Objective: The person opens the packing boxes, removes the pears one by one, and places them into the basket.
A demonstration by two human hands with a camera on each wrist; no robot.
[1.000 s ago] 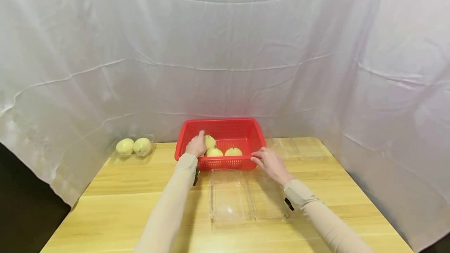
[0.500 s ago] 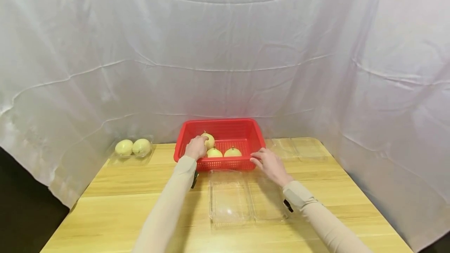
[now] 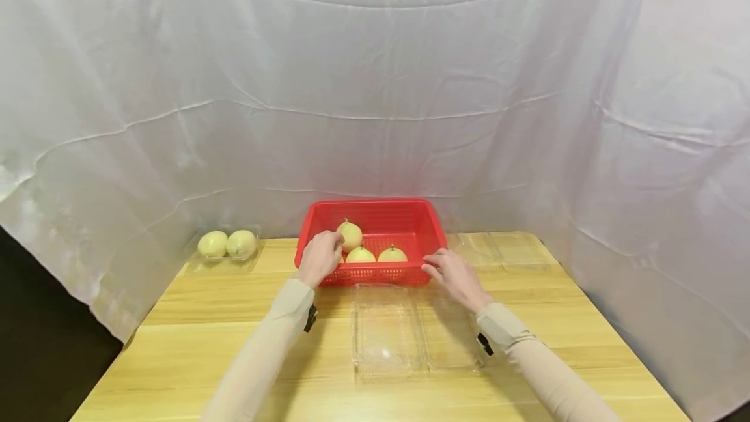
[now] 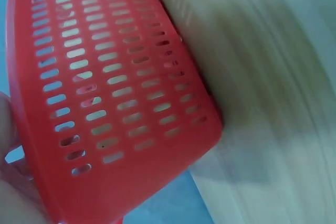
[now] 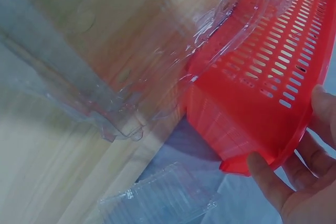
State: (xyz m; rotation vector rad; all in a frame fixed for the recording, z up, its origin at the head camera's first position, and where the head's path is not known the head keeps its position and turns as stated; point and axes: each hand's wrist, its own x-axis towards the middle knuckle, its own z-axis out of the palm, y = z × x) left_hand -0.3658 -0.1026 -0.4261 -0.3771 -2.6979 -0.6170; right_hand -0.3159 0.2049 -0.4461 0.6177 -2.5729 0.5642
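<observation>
A red plastic basket [image 3: 375, 273] with slotted walls stands at the table's back middle, holding several pale yellow pears [image 3: 392, 254]. My left hand [image 3: 321, 256] reaches over its front left rim beside a pear [image 3: 350, 237]. A sliver of another pear shows at those fingers, but their grip is hidden; in the left wrist view only part of the hand [image 4: 13, 182] appears behind the rim. At the front right corner my right hand [image 3: 456, 276] grips the basket rim, thumb and fingers on either side in the right wrist view. A clear plastic clamshell box [image 3: 387, 337] lies open before the basket.
Two pears [image 3: 227, 244] sit in a clear box at the back left. More clear plastic boxes [image 3: 504, 249] lie at the back right of the wooden table [image 3: 193, 357]. A pale curtain [image 3: 375, 83] hangs behind and along the sides.
My left hand has drawn off the rear left pear, which now stands stem up, and shifted left and nearer. The right hand stays at the basket's corner.
</observation>
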